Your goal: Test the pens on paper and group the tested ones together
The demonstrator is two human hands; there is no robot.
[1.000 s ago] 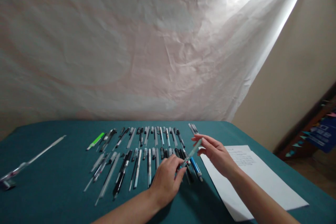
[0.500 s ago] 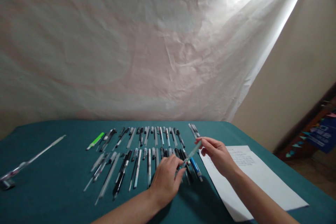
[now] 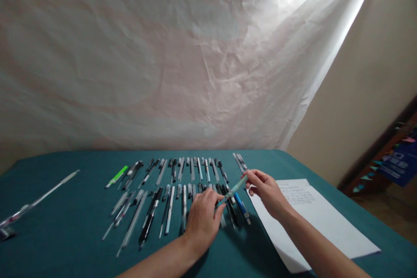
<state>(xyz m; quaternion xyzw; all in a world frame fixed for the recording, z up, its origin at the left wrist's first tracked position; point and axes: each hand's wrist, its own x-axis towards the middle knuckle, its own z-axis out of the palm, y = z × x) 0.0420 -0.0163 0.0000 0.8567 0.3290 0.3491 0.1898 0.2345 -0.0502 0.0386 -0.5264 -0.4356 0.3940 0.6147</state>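
Observation:
A slim light-green pen (image 3: 233, 190) is held slantwise between my two hands, above the right end of the front row of pens. My left hand (image 3: 204, 215) is closed on its lower left end, with the thumb and fingers pinching it. The upper right end sits between the thumb and fingertips of my right hand (image 3: 264, 187), also closed. Just beneath the held pen lie several dark pens and a blue pen (image 3: 241, 205). My left hand hides part of the front row.
Two rows of pens, caps and refills lie on the green cloth, among them a black pen (image 3: 150, 218). A bright green highlighter (image 3: 116, 177) lies left, and a long thin stick (image 3: 45, 200) farther left. Written-on paper sheets (image 3: 322, 221) lie right, partly under my right forearm.
The light-green pen is now tilted a little flatter, with both hands still on it. The view has shifted slightly; the laid-out pens stay in place.

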